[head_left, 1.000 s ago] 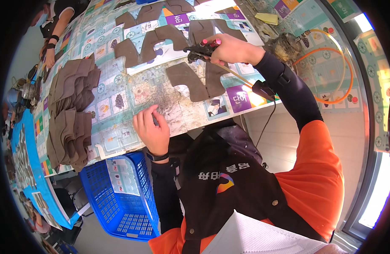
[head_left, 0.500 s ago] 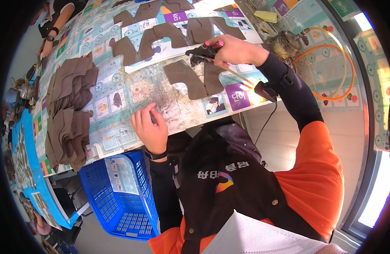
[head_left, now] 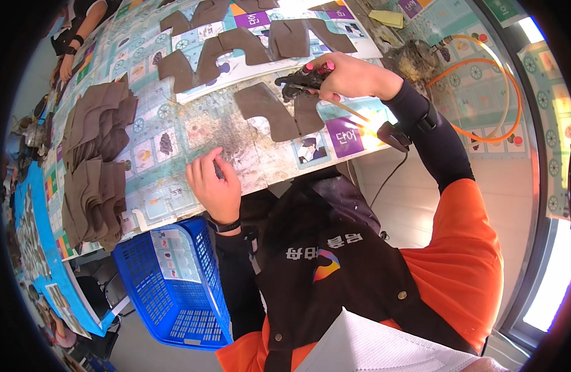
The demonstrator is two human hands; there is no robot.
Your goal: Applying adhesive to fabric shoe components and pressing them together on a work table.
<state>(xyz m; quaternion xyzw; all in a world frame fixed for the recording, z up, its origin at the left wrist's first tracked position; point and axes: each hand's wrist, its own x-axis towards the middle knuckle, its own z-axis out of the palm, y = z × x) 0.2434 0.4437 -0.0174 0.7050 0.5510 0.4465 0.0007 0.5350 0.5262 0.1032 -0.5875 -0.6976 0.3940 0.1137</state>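
My right hand (head_left: 355,75) is wrapped around a black spray gun (head_left: 299,82) with pinkish-red knobs. Tan hoses (head_left: 353,114) run from the gun back under my wrist. The gun's front end is over the right part of a brown V-shaped cut piece (head_left: 278,118) lying flat on the table. No spray can be made out. My left hand (head_left: 214,185) rests at the table's near edge, fingers loosely bent, thumb apart, with nothing in it. Farther back, more brown cut pieces (head_left: 248,46) lie in a row on a white board (head_left: 248,73).
Stacks of brown pieces (head_left: 94,180) stand on the patterned table (head_left: 150,195) at the left. A blue basket (head_left: 173,297) is below its near edge. Orange tubing (head_left: 518,102) loops by a grimy pot (head_left: 415,60) at right. Another person's arm (head_left: 90,25) is at far left.
The spray gun in my right hand has shifted slightly to the right and nearer over the brown piece. My left hand stays at the table edge. The whole view has shifted a little.
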